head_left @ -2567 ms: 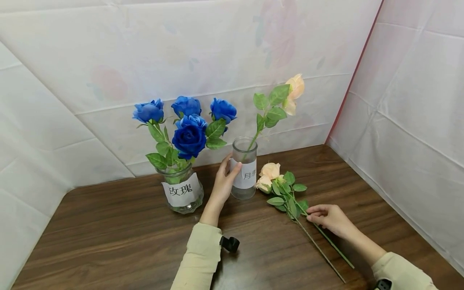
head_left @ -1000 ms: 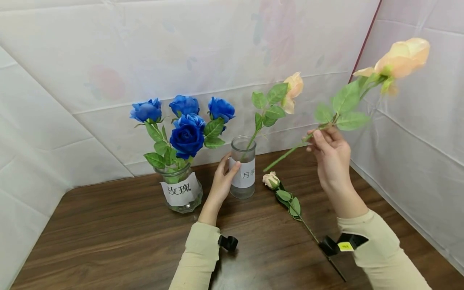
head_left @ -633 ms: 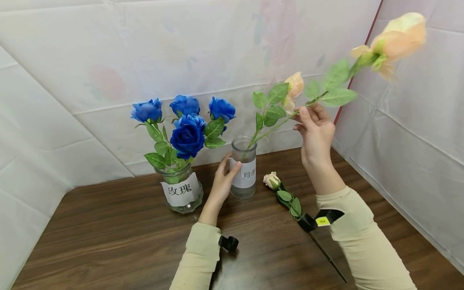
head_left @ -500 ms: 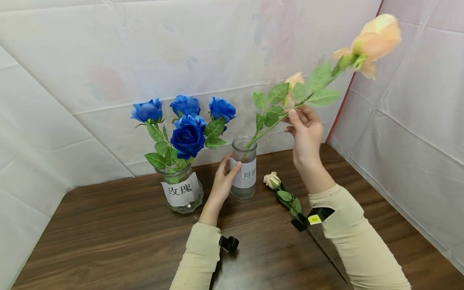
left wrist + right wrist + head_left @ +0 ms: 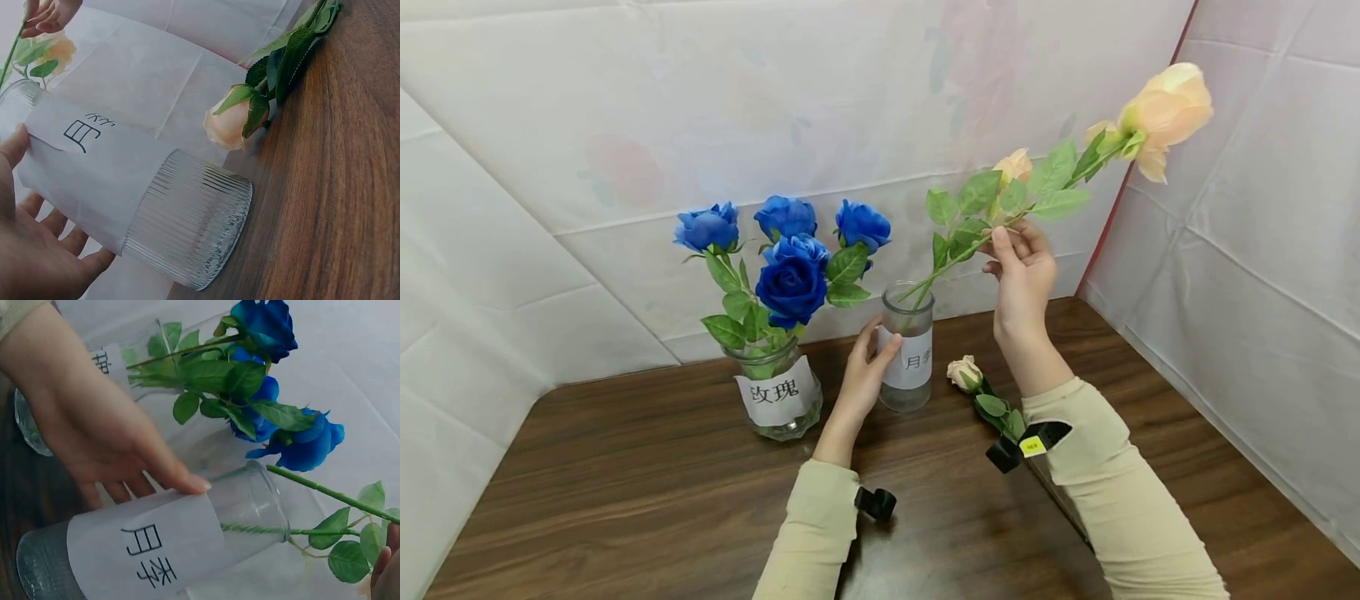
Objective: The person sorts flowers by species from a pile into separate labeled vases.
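Peach rose (image 5: 1165, 108): stem pinched in my right hand (image 5: 1021, 271), held slanted above the ribbed glass vase (image 5: 907, 360), its cut end at the rim beside 1 rose already inside. My left hand (image 5: 863, 375) curls round the labelled vase on the tabletop (image 5: 625, 500). Risks, as I judge: the stem end catches the rim or snags the other leaves; the narrow vase tips if my grip slackens.

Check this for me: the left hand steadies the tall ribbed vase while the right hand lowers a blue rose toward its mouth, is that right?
Not quite. The rose pinched by the right hand is peach, not blue; the head view shows it. The blue roses stand in the other jar. The rest holds: the left hand steadies the tall ribbed vase.
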A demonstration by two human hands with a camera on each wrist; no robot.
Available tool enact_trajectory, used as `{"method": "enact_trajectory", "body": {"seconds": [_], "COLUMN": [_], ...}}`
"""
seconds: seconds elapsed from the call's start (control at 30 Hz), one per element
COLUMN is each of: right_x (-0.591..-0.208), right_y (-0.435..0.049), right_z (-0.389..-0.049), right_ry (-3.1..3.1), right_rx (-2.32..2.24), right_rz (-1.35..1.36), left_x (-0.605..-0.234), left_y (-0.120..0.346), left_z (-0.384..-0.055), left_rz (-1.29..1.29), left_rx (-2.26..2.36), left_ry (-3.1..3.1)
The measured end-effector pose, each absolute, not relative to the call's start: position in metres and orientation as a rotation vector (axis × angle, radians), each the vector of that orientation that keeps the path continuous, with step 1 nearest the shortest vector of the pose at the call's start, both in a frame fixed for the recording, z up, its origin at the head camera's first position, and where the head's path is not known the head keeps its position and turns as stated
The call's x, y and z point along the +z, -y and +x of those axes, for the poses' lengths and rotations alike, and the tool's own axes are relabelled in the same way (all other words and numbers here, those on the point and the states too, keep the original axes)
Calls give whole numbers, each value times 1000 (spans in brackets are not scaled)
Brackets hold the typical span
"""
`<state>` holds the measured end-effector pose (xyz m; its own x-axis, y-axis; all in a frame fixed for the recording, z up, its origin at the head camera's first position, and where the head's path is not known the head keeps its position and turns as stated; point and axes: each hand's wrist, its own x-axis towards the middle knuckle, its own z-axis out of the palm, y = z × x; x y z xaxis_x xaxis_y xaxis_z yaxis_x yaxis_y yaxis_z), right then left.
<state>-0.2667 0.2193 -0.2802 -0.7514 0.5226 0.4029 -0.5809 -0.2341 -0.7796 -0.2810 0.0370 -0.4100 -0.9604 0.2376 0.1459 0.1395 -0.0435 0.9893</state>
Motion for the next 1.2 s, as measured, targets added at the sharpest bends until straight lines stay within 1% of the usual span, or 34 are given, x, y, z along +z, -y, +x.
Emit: {"method": "enact_trajectory", "body": {"seconds": [0.43,0.77,1.0,1.2], "right_x": [-315,-332,-338,-345], "right_y": [-204,-194,-198,-214], "right_z": [-271,-269,-265,-256], "right_ry": [1590,1817,1813,1856], "right_rx": [1957,1918,1937,1929], "right_rz": [12,-72,-71,-29], "left_x": [-410,-378,-377,-377], "left_y": [-33,-28,-30,-30], "left_z": [-283,-261,-260,-260], "left_rz": [405,400,411,414], "left_rx": [2134,2117,2115,2111], "left_ry": [-2105,-2107,-2099,-2102]}}
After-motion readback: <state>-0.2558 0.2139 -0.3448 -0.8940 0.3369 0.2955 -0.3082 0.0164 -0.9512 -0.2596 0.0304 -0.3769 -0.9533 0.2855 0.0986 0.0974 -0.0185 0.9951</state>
